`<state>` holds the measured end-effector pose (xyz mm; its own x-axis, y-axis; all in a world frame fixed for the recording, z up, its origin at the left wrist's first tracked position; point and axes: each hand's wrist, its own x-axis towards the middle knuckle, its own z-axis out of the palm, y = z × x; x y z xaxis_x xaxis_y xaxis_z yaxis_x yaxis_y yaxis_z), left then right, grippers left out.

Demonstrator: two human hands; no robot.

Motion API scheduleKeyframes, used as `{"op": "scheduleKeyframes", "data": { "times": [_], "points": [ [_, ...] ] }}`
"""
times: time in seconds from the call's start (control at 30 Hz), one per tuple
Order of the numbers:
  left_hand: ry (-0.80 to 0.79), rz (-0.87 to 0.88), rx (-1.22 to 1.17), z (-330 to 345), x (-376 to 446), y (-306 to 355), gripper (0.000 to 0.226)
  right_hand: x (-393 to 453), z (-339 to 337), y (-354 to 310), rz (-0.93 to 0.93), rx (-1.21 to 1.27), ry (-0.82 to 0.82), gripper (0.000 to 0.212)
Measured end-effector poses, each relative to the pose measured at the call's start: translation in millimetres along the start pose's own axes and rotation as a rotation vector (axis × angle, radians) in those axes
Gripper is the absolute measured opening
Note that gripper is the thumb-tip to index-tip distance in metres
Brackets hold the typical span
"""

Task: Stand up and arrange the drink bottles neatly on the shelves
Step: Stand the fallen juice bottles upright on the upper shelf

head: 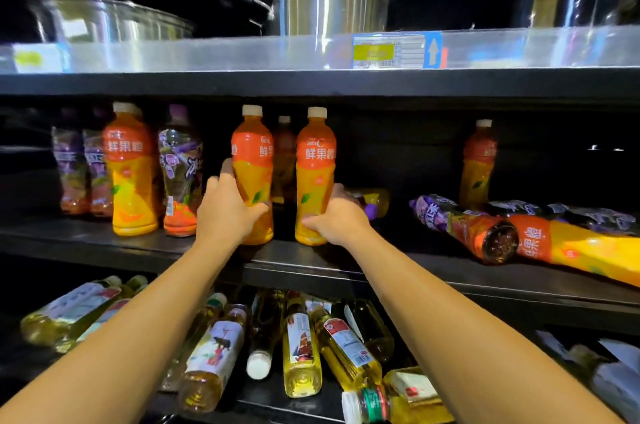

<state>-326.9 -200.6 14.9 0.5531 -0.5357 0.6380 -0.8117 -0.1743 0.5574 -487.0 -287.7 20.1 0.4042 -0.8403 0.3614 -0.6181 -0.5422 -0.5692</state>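
Nearest the camera, on the lowest shelf, a jumble of clear plastic bottles of pale yellow drink (301,351) lies on its sides, necks pointing every way. Above them two bare forearms reach onto the black middle shelf (346,267). The left hand (228,212) curls round the lower body of an upright orange-juice bottle with a red-orange label and white cap (252,160), and the right hand (336,219) grips the base of a matching upright orange bottle (315,167) just beside it; both stand with long axes vertical, a narrow gap between them. To the right, well apart from the right hand, a purple-labelled bottle (464,226) and a large orange bottle (581,250) lie flat, bases toward the viewer, so the right hand is likely the nearer one for righting them. Further left stand more upright glossy bottles, orange (131,167) and purple. Farthest up, polished steel pots (329,4) rest on the top shelf.
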Motion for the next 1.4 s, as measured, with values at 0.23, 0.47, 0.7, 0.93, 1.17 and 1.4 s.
{"op": "scheduleKeyframes", "data": {
  "times": [0.23,0.47,0.7,0.93,1.17,1.4],
  "points": [
    [0.005,-0.03,0.03,12,11,-7,0.088,35,30,-34,0.095,-0.036,-0.03,0.069],
    [-0.008,-0.117,0.009,13,23,-9,0.091,43,9,-20,-0.078,-0.24,-0.004,0.06],
    [0.019,0.26,-0.094,19,-5,26,0.051,41,-45,56,0.073,-0.562,0.024,0.05],
    [-0.227,0.494,-0.096,55,-5,59,0.075,28,-54,64,0.051,-0.569,-0.011,0.043],
    [-0.357,0.556,-0.107,76,-7,91,0.09,-32,-105,56,-0.11,-0.082,0.529,0.021],
    [-0.32,0.515,-0.463,59,-20,100,0.074,-49,-122,36,-0.395,0.384,0.549,0.018]
  ]
}}
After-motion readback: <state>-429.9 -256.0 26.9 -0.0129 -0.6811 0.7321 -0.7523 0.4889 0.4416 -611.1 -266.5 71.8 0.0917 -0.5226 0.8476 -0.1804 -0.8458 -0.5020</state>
